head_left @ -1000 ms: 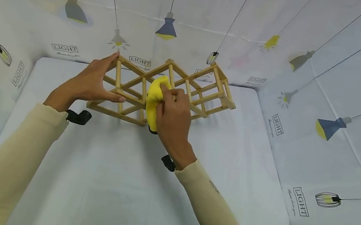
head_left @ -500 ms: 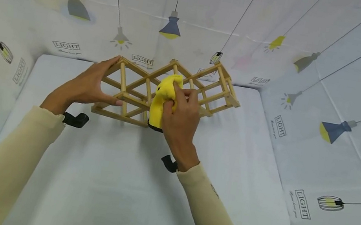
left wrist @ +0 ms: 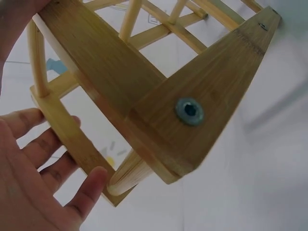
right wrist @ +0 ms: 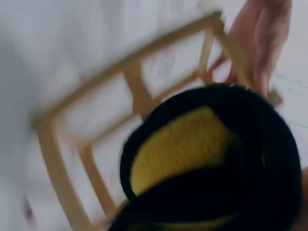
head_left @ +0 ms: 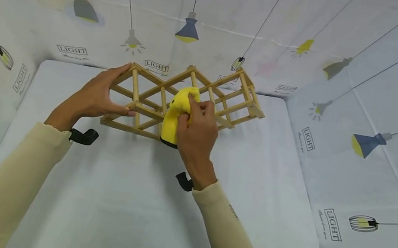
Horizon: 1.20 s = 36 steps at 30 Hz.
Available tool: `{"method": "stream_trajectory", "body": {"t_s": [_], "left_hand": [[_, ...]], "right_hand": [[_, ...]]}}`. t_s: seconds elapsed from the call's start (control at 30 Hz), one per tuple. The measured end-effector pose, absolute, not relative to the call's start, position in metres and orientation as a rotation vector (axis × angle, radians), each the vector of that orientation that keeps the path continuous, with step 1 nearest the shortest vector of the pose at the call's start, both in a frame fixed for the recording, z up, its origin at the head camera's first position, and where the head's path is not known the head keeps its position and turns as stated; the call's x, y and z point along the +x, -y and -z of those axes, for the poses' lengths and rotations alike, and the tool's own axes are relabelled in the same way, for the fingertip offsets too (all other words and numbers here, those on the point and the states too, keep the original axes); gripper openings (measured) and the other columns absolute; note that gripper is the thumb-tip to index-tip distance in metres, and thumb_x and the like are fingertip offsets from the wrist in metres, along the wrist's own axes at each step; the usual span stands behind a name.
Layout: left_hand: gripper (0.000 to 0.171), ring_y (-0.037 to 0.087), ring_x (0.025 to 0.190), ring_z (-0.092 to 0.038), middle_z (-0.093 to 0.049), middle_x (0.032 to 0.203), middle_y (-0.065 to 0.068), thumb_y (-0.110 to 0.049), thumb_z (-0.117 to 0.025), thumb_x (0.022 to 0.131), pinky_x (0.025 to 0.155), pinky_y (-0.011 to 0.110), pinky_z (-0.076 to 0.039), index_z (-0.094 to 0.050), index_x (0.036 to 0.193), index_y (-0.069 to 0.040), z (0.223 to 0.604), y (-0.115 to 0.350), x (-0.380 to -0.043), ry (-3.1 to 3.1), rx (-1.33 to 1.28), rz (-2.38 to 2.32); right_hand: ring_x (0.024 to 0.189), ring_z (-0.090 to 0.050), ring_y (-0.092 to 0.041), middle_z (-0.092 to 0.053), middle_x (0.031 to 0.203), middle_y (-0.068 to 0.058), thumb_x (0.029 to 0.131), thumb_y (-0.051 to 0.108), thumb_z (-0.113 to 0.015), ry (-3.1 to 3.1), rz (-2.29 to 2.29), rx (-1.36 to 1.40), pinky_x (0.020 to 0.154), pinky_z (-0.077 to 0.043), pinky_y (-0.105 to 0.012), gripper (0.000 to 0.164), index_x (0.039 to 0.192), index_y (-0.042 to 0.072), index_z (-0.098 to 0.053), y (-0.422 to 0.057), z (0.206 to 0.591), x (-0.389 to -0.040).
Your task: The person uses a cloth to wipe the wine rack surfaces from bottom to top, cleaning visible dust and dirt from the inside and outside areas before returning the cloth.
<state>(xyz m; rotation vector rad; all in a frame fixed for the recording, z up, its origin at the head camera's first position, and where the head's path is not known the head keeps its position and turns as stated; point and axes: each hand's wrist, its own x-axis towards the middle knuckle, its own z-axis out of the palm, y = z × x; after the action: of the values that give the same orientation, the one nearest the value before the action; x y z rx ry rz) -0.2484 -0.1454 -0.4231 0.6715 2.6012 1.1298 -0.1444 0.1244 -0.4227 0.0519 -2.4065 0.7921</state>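
Observation:
A light wooden rack (head_left: 151, 113) of crossed slats and round dowels stands on the white table (head_left: 123, 199), toward its far side. My left hand (head_left: 95, 95) grips the rack's left end, thumb on the near side and fingers on the far side. In the left wrist view, the fingers (left wrist: 45, 154) reach round the end frame, beside a slat with a metal bolt (left wrist: 189, 111). My right hand (head_left: 199, 135) pinches a bunched yellow cloth (head_left: 171, 126) against the rack's middle. The cloth's dark edging (right wrist: 269, 139) covers much of the blurred right wrist view.
A pale sheet (head_left: 226, 6) printed with hanging lamps rises behind and beside the table. The rack's right end (head_left: 251, 97) extends beyond my right hand. Dark wrist camera mounts (head_left: 84, 136) sit on both wrists.
Over the last second the rack shifts slightly right in view, with a small view shift. The yellow cloth moves right along the rack, then slightly back left. Both hands keep their holds.

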Motion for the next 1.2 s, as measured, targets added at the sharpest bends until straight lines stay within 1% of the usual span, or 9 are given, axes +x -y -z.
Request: {"method": "stream_trajectory", "body": {"t_s": [0.13,0.3,0.43,0.63,0.7,0.87,0.93,1.03,1.2], "left_hand": [[0.13,0.043,0.164,-0.019,-0.021,0.178,0.006,-0.046,-0.097,0.075,0.122,0.079,-0.021,-0.011,0.172,-0.036,0.423,0.148,-0.25,-2.597,0.673,-1.14],[0.129,0.04,0.164,-0.02,-0.022,0.178,0.003,-0.047,-0.096,0.075,0.124,0.076,-0.021,-0.012,0.172,-0.035,0.429,0.143,-0.252,-2.592,0.684,-1.133],[0.129,0.04,0.163,-0.021,-0.023,0.178,0.003,-0.047,-0.096,0.075,0.124,0.076,-0.022,-0.012,0.172,-0.033,0.432,0.141,-0.254,-2.593,0.697,-1.133],[0.124,0.041,0.162,-0.023,-0.027,0.176,0.009,-0.039,-0.095,0.077,0.124,0.076,-0.024,-0.016,0.172,-0.032,0.431,0.143,-0.255,-2.628,0.68,-1.135],[0.124,0.041,0.162,-0.024,-0.027,0.176,0.008,-0.039,-0.095,0.076,0.124,0.075,-0.024,-0.016,0.172,-0.032,0.43,0.146,-0.254,-2.639,0.666,-1.126],[0.129,0.039,0.162,-0.024,-0.025,0.177,0.005,-0.049,-0.096,0.075,0.125,0.073,-0.024,-0.013,0.172,-0.033,0.43,0.145,-0.252,-2.623,0.681,-1.115],[0.13,0.039,0.162,-0.024,-0.025,0.177,0.004,-0.051,-0.095,0.074,0.125,0.073,-0.025,-0.013,0.172,-0.034,0.429,0.144,-0.252,-2.626,0.688,-1.11],[0.13,0.04,0.162,-0.023,-0.026,0.177,0.005,-0.051,-0.096,0.074,0.124,0.074,-0.024,-0.013,0.172,-0.034,0.428,0.143,-0.252,-2.635,0.684,-1.109],[0.126,0.04,0.162,-0.023,-0.027,0.176,0.008,-0.043,-0.095,0.076,0.124,0.075,-0.024,-0.015,0.172,-0.032,0.427,0.145,-0.252,-2.634,0.667,-1.129]], "right_hand": [[0.08,-0.063,-0.023,-0.062,0.099,-0.011,0.093,0.012,-0.063,2.602,-0.849,0.079,0.065,-0.056,-0.032,0.036,0.126,0.006,-0.077,-0.11,0.437,-0.145],[0.087,-0.063,-0.023,-0.063,0.104,-0.009,0.093,0.013,-0.067,2.573,-0.984,0.07,0.071,-0.058,-0.034,0.038,0.13,0.01,-0.077,-0.116,0.44,-0.142],[0.093,-0.064,-0.023,-0.064,0.11,-0.011,0.096,0.011,-0.067,2.442,-1.049,0.216,0.073,-0.06,-0.035,0.039,0.134,0.015,-0.075,-0.111,0.431,-0.139],[0.108,-0.059,-0.026,-0.064,0.125,-0.01,0.1,0.016,-0.062,2.468,-0.897,0.477,0.084,-0.055,-0.038,0.042,0.141,0.026,-0.07,-0.087,0.431,-0.151],[0.106,-0.059,-0.026,-0.065,0.123,-0.011,0.101,0.016,-0.06,2.489,-0.853,0.496,0.083,-0.055,-0.037,0.042,0.14,0.025,-0.07,-0.084,0.437,-0.153],[0.082,-0.06,-0.025,-0.063,0.101,-0.011,0.095,0.011,-0.059,2.518,-0.757,0.321,0.058,-0.053,-0.035,0.039,0.13,0.02,-0.075,-0.101,0.454,-0.142],[0.075,-0.059,-0.024,-0.062,0.096,-0.011,0.093,0.009,-0.059,2.516,-0.751,0.274,0.054,-0.051,-0.035,0.038,0.126,0.018,-0.077,-0.108,0.455,-0.139],[0.076,-0.059,-0.023,-0.062,0.098,-0.011,0.096,0.01,-0.059,2.493,-0.797,0.318,0.057,-0.052,-0.034,0.038,0.128,0.018,-0.076,-0.108,0.447,-0.137],[0.09,-0.062,-0.022,-0.062,0.108,-0.01,0.103,0.016,-0.06,2.473,-0.854,0.52,0.067,-0.058,-0.031,0.04,0.141,0.022,-0.071,-0.091,0.43,-0.138]]}}
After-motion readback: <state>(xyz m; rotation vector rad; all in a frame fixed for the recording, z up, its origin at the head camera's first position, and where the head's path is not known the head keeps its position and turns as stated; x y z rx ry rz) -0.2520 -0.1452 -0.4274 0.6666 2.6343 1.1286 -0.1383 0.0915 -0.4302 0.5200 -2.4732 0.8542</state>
